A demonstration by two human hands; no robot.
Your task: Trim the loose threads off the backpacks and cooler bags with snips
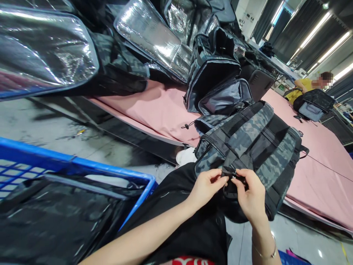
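Observation:
A camouflage backpack [264, 147] rests against my lap and the table edge, its shoulder straps facing up. At its lower end, my left hand [208, 186] pinches a short black strap [231, 173] between thumb and fingers. Right beside it, my right hand [250, 191] is closed on the same strap from the other side. A small dark piece, perhaps a buckle, shows between the fingertips, too small to make out. Part of the backpack's lower end is hidden behind my hands.
A pink-covered table [317, 173] runs to the right. Silver-lined bags [154, 36] and an open camouflage bag [212, 73] are piled on it. A blue crate [138, 176] holding black bags stands at my left. Farther off, a person in yellow [306, 84] is behind a dark bag [314, 103].

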